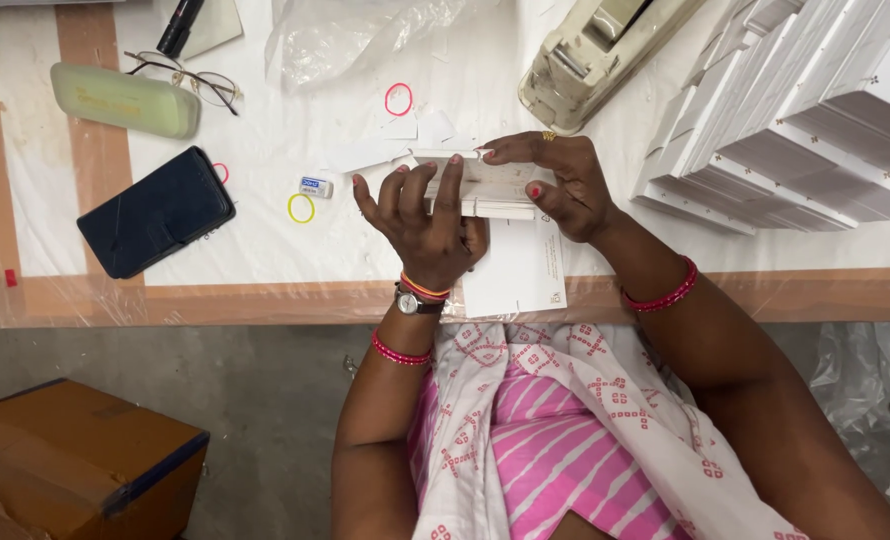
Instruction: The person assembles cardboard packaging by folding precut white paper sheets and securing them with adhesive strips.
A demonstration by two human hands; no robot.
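Nearest the camera, the left hand and right hand meet over the table edge. Both grip a small stack of white cards, held at frame centre. The left hand's fingers are closed over the stack's left end from below. The right hand pinches the right end between thumb and fingers. One larger white card hangs beneath the stack toward 6 o'clock.

At 9 o'clock from the hands: a yellow rubber band, a small eraser, then a dark phone case.

At 11 o'clock: a pink rubber band, spectacles, a green spectacle case.

At 1 o'clock: a beige tape dispenser. At 2 o'clock: stacked white boxes.
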